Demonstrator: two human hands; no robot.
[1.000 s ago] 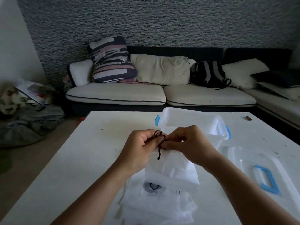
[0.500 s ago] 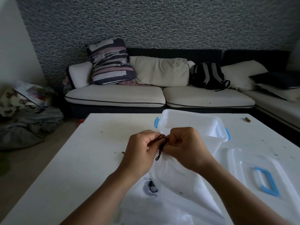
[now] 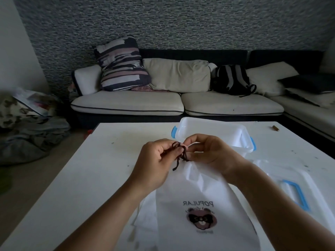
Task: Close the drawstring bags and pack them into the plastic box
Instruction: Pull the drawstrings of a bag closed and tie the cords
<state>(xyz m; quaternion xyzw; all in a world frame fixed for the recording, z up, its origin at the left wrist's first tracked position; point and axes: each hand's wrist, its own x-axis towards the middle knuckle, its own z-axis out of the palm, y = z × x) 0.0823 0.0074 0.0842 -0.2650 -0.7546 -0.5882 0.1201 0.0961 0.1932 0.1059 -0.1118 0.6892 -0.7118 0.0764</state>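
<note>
A white drawstring bag (image 3: 197, 200) with a bear logo and the word POPULAR lies flat on the white table (image 3: 101, 178), its gathered neck pointing away from me. My left hand (image 3: 155, 165) and my right hand (image 3: 208, 154) meet at that neck, and both pinch the dark brown drawstring (image 3: 179, 153), which forms a loop with one loose end hanging down. Just behind my hands stands the clear plastic box (image 3: 210, 127) with blue latches, lid off. More white bags (image 3: 145, 214) lie under the top bag at the near edge.
The box lid (image 3: 293, 189) with a blue handle lies flat on the table to the right of my right forearm. A small brown object (image 3: 275, 128) sits near the table's far right edge. A sofa (image 3: 174, 104) with cushions and a backpack stands behind the table.
The bag has been lowered from upright to flat on the table, logo now facing up. Both hands stay at the neck, working the drawstring.
</note>
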